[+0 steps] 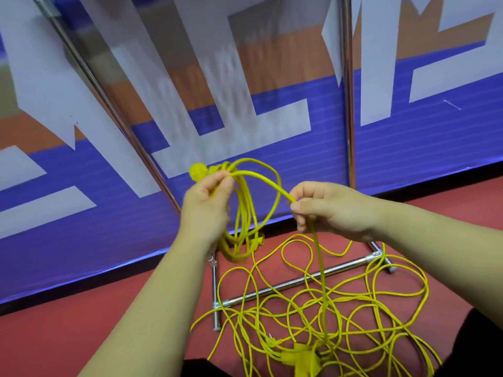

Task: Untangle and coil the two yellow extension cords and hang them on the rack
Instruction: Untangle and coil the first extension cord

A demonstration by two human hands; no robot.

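My left hand (206, 205) grips the top of a partly wound coil of yellow extension cord (245, 210), whose loops hang down in front of the rack. A round yellow plug end (196, 172) sticks out above that hand. My right hand (326, 208) pinches the free run of the same cord, which arcs across from the coil and drops to the floor. A tangled heap of yellow cord (326, 308) lies on the red floor below, with a yellow socket block (302, 357) at its near edge.
The chrome rack has two uprights (347, 104) and a base bar (299, 281) on the red floor, partly under the tangle. A blue, white and orange banner wall (422, 148) stands right behind the rack.
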